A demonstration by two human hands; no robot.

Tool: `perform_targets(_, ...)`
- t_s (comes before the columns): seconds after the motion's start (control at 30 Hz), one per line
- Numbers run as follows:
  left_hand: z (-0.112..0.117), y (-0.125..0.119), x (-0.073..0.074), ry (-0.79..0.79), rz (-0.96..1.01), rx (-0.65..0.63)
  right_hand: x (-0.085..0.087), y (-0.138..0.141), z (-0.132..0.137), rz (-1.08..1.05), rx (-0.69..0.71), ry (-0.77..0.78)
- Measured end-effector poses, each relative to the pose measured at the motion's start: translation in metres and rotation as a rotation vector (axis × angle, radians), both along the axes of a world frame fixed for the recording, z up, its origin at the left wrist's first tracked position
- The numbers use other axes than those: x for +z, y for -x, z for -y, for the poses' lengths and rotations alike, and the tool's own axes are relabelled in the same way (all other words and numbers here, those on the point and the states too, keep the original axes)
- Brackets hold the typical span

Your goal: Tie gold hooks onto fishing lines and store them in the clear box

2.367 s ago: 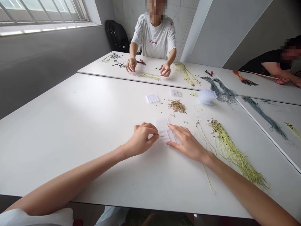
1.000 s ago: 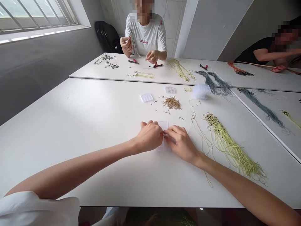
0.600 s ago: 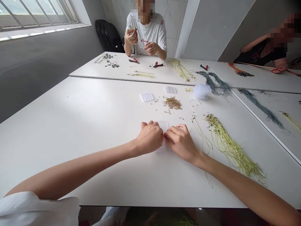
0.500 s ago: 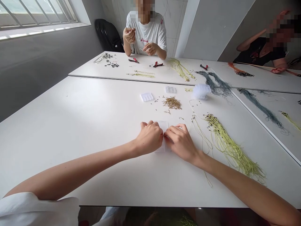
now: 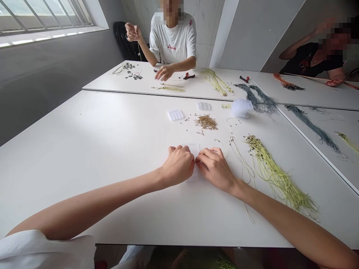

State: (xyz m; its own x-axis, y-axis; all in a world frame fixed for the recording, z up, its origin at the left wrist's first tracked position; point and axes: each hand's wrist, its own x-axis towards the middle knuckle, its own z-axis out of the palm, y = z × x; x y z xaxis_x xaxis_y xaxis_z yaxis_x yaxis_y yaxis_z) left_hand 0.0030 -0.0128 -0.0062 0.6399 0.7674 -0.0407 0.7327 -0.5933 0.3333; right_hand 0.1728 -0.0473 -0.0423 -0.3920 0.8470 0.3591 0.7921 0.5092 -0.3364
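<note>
Right now your left hand (image 5: 179,167) and right hand (image 5: 215,168) nearly meet, fingers curled, over the clear plastic box (image 5: 194,148) lying on the white surface (image 5: 112,149); the fingertips are mostly hidden, so you can't tell whether either grips anything. Just beyond the box sits a pile of gold pieces (image 5: 206,122), and to your right lies a bundle of yellow-green cords (image 5: 280,172).

Looks like small hand-assembly workshop. Shared white worktable (image 5: 92,157), gold metal heap (image 5: 206,122) on it. In front of heap: clear plastic case (image 5: 194,150). Right: yellow-green cord bundle (image 5: 280,175). Beyond: red-handled pliers (image 5: 189,76), co-worker (image 5: 174,41). Far left of heap: barred window (image 5: 45,16), plain grey wall (image 5: 56,71).
</note>
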Motion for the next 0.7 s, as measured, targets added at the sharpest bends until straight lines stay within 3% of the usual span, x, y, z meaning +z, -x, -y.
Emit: perform_targets(0.7, -0.013, 0.000, 0.003, 0.120, 0.083, 0.095, -0.002, -0.001, -0.006, -0.124, -0.007, 0.029)
